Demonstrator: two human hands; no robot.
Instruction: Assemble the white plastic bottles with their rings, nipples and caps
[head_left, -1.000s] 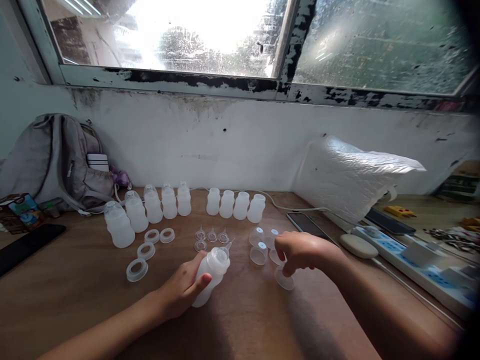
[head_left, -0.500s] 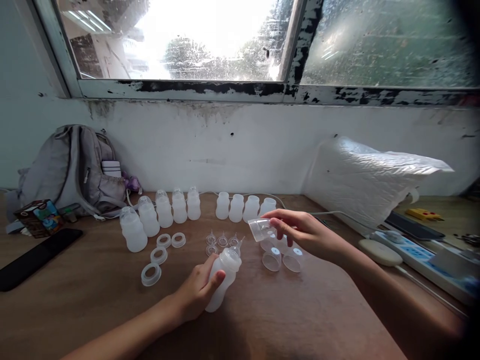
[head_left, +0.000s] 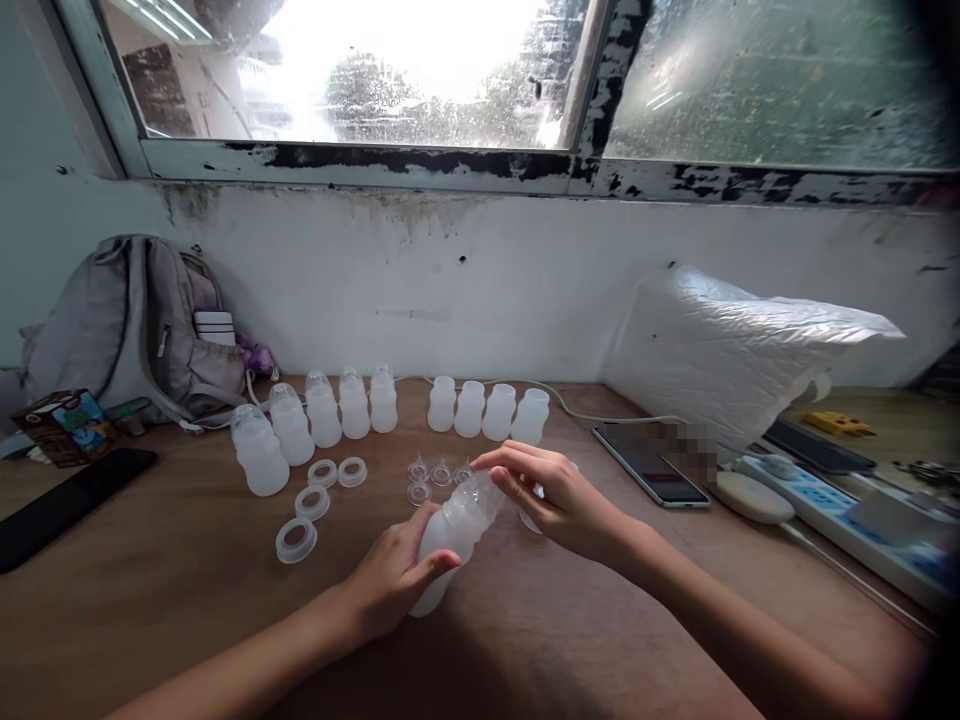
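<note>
My left hand (head_left: pixel 397 570) is wrapped round a frosted white baby bottle (head_left: pixel 454 540), tilted to the right above the table. The fingers of my right hand (head_left: pixel 551 495) grip a clear bottle cap (head_left: pixel 487 492) at the bottle's top, over the nipple end. Just behind the bottle, several clear nipples (head_left: pixel 441 472) stand on the table. More clear caps (head_left: pixel 529 521) lie behind my right hand, which mostly hides them. To the left are several white rings (head_left: pixel 296 540).
Several capped bottles (head_left: pixel 259 450) stand at the back left, and several open bottles (head_left: pixel 470 410) back centre. A phone (head_left: pixel 651 465), a power strip (head_left: pixel 832 510) and a foil-like bag (head_left: pixel 735 350) are on the right. A backpack (head_left: pixel 112 330) and a dark phone (head_left: pixel 75 510) lie left.
My right hand has moved left and down, bringing the clear cap from above the other caps onto the bottle's top. My left hand still holds the bottle. A phone on the right is now uncovered.
</note>
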